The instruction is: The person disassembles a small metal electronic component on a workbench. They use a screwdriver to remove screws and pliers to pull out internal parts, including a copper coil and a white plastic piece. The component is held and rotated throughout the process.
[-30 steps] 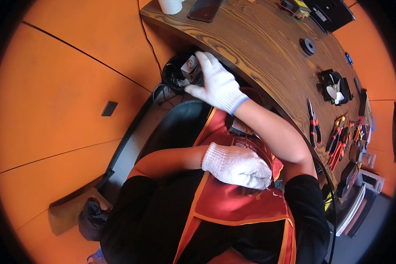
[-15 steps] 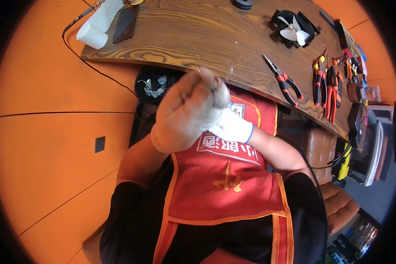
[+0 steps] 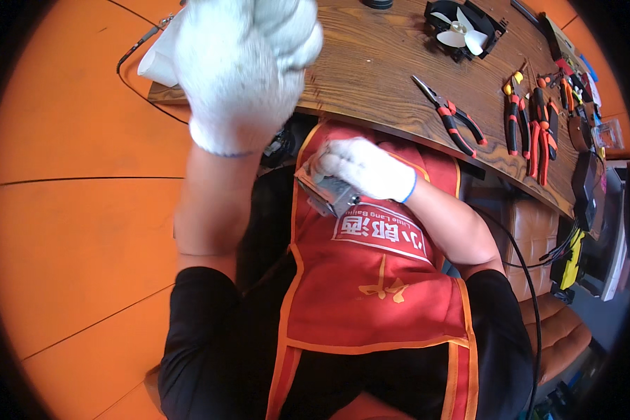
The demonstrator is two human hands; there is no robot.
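1. The right hand (image 3: 367,168), in a white glove, is curling its fingers (image 3: 332,164) around the far end of a small grey metal block (image 3: 327,192), pressing it against the red apron (image 3: 378,280) just near the table's edge.
2. The block is sticking out to the left of and below those fingers, tilted, touching the apron.
3. The left hand (image 3: 241,66), also gloved, is hanging raised close to the camera, its fingers bunched into a loose fist; whether it is gripping anything I cannot tell.
4. The curved edge of the wooden table (image 3: 371,77) is running just beyond the right hand, leaving a narrow gap to the chest.
5. Farther right, long-nose pliers (image 3: 449,115), red-handled pliers (image 3: 532,122) and a black fan (image 3: 462,28) are lying well apart from both hands.
6. Orange floor (image 3: 70,210) is lying open on the left.
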